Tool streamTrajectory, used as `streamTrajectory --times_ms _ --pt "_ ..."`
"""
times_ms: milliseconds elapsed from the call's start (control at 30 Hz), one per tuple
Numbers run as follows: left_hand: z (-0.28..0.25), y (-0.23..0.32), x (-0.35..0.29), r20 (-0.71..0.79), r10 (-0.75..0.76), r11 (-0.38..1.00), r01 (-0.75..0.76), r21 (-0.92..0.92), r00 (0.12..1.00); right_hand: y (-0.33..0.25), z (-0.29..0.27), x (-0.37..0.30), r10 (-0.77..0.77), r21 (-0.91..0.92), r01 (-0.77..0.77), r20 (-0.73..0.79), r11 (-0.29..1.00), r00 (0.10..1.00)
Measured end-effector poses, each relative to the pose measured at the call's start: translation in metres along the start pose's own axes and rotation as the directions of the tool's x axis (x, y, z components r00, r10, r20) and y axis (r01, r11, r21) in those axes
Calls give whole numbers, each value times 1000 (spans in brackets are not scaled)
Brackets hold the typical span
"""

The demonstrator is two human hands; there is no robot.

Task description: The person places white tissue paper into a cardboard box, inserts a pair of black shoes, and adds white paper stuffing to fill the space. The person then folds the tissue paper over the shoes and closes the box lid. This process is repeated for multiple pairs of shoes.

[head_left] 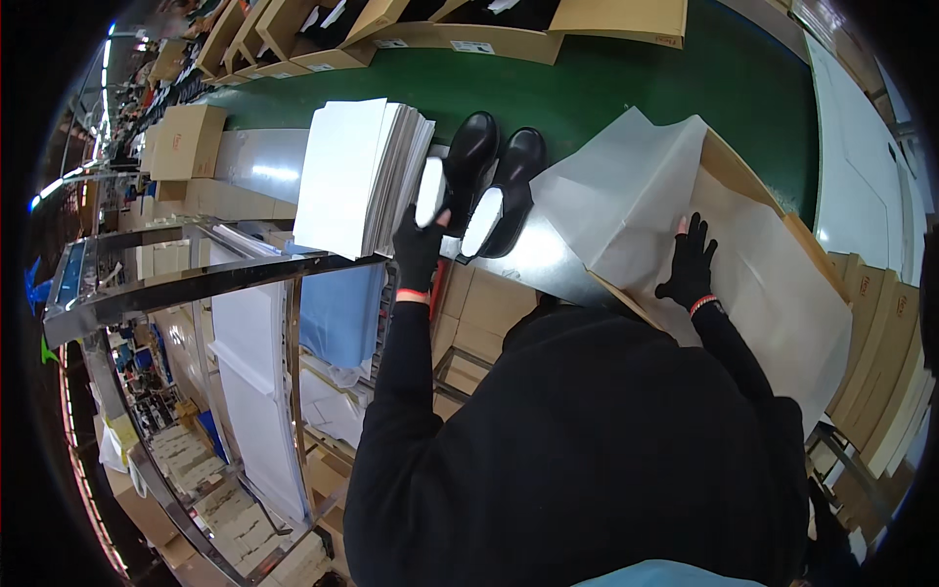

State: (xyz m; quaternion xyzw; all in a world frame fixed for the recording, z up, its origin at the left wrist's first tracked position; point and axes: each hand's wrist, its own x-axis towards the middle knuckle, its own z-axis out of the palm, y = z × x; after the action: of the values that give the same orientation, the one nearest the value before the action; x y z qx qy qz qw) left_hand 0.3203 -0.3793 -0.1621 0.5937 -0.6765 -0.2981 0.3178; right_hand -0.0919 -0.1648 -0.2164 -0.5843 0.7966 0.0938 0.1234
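Two glossy black boots (473, 147) stand side by side on the bench, toes pointing away, with a white insert (480, 221) showing at the right one and another at the left one. My left hand (419, 252), in a black glove with bare fingertips, is closed on the near end of the left boot, beside its white insert. On the right is an open cardboard box (745, 174) lined with white tissue paper (626, 186) that spills over its sides. Inside it, my right hand (693, 262), gloved the same way, rests with fingers spread on the paper.
A stack of white sheets (342, 176) stands just left of the boots. Open cartons (469, 41) line the far side of the green conveyor belt (587, 83). Flat cartons (871, 342) lean at the right. A metal-framed rack (196, 301) is at my left.
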Motion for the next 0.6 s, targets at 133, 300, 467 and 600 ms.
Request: streamTrajectory --times_ms 133,300,467,600 --pt "-30 33 54 -181 -23 978 -15 -206 983 -8 -1 0 -79 -34 84 125 996 989" --pt "-94 148 81 -26 9 826 -22 -563 1000 4 -17 17 -105 297 15 290 955 951" --pt "-76 229 46 350 133 797 110 -594 927 -11 -149 19 -305 977 215 -208 -10 930" --pt "23 254 30 538 337 795 72 -602 773 -44 -199 12 -562 971 226 -141 84 815"
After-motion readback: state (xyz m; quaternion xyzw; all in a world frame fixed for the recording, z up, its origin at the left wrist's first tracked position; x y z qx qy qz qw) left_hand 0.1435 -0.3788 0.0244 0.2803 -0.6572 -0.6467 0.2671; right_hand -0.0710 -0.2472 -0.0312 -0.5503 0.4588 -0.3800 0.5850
